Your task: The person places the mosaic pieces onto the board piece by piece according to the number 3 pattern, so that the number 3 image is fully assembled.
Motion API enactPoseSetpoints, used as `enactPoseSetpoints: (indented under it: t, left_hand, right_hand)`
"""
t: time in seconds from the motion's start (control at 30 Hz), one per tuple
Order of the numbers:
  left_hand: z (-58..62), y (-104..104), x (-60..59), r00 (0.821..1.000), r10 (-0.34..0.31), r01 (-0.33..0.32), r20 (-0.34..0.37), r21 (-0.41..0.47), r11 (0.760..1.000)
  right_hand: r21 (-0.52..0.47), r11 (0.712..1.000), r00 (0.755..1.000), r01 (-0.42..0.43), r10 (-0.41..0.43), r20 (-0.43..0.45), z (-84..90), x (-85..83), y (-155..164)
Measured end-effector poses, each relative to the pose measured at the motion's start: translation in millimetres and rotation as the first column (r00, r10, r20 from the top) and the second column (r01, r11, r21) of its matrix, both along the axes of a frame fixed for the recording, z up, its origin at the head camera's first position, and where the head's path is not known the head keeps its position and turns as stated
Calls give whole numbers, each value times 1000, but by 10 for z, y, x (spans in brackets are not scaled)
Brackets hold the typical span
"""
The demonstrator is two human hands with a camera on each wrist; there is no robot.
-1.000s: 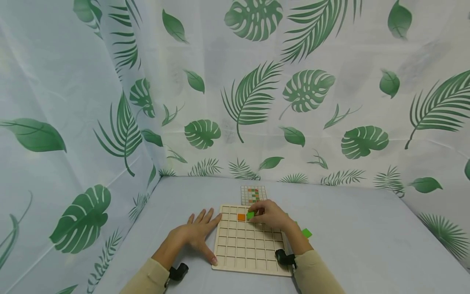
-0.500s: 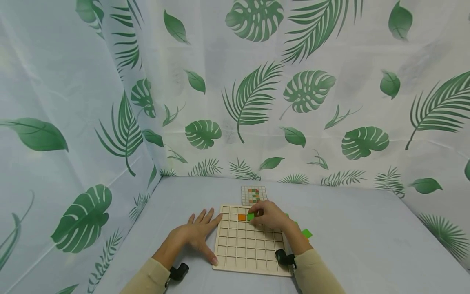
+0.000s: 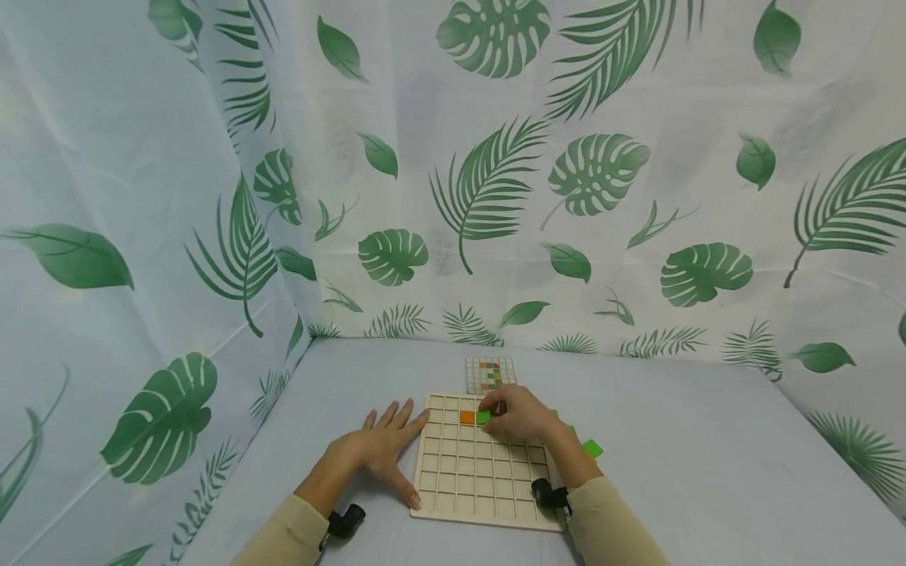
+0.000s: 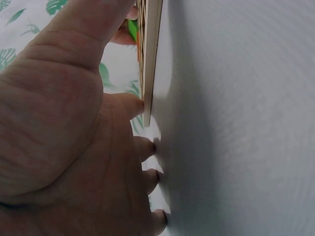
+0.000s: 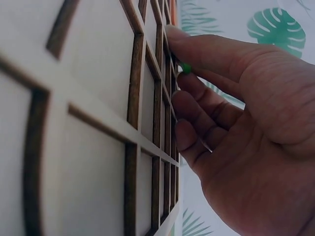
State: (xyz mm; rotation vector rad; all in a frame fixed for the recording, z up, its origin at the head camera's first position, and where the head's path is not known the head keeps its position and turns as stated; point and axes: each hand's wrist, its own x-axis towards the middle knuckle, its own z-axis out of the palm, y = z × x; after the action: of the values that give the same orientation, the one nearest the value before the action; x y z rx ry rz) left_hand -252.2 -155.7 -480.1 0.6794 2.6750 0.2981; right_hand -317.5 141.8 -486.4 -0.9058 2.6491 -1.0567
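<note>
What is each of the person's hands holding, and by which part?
The right hand pinches a green tile by its right edge, over the wooden grid board. The left hand holds nothing; it rests flat against the board's left edge.

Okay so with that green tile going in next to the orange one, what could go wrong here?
The green tile looks tilted in the right hand, so it might catch on the grid's ribs and sit crooked beside the orange tile. The left hand only rests flat against the edge of the wooden grid board, so a firm push could slide the board. The right sleeve could also brush the loose green tile lying beside the board.
</note>
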Motion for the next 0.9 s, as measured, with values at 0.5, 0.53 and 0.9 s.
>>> enactPoseSetpoints:
  t: [0.5, 0.53, 0.9]
  left_hand:
    - [5, -2, -8, 1000, 6, -6, -8, 8, 1000]
    - [5, -1, -7, 1000, 5, -5, -8, 7, 1000]
    - [14, 3, 13, 1000, 4, -5, 4, 15, 1000]
  right_hand:
    - [37, 999, 1000, 14, -13, -20, 29, -16, -21]
    - [36, 999, 1000, 14, -13, -20, 27, -18, -21]
    - [35, 999, 999, -7, 8, -37, 9, -13, -16]
